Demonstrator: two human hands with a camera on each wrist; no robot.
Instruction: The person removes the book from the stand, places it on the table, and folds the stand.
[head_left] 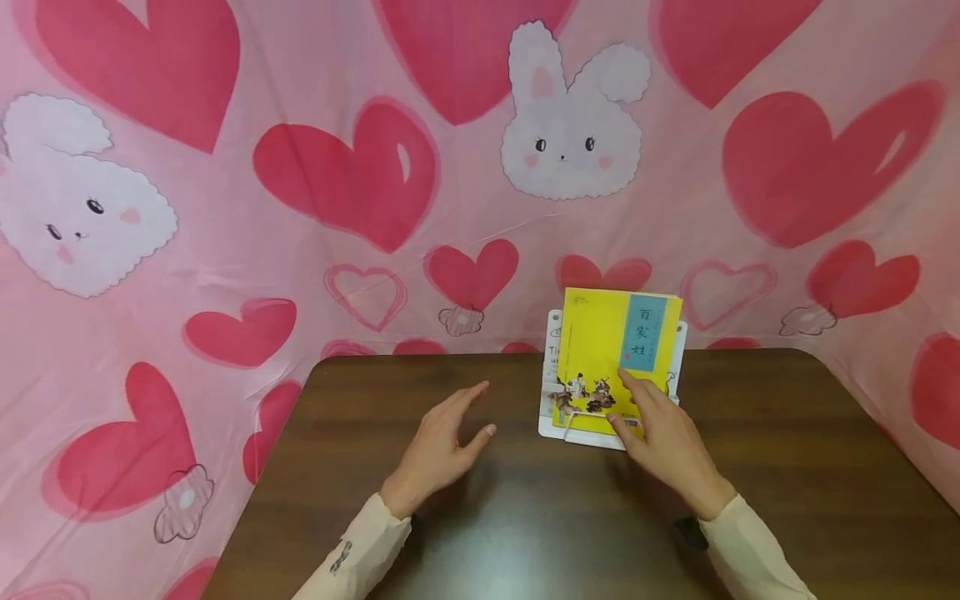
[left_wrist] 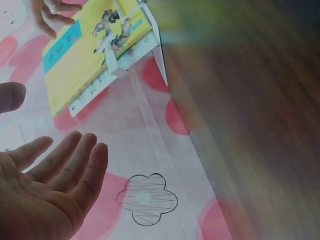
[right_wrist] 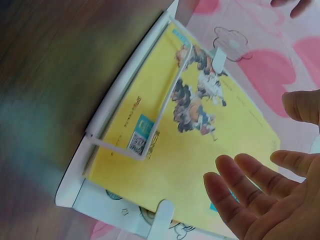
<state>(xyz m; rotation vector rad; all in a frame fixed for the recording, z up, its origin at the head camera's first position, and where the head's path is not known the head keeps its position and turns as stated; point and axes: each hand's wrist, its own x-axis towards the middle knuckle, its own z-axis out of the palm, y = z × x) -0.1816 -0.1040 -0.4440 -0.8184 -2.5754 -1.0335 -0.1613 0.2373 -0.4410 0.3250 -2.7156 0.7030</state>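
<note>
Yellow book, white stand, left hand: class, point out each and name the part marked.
Yellow book (head_left: 597,343): head view, on the front cover.
White stand (right_wrist: 97,201): right wrist view, on a bare part of its back panel.
Left hand (head_left: 437,444): head view, on the back of the hand.

The left hand (left_wrist: 52,192) spreads palm-up at lower left, fingers extended. At upper left, the right hand (left_wrist: 52,12) shows beside a yellow book (left_wrist: 80,62) on a white stand (left_wrist: 142,47). Brown tabletop (left_wrist: 250,125) fills the right; pink heart-patterned cloth (left_wrist: 135,110), with an outlined flower (left_wrist: 160,200), lies lower centre.
</note>
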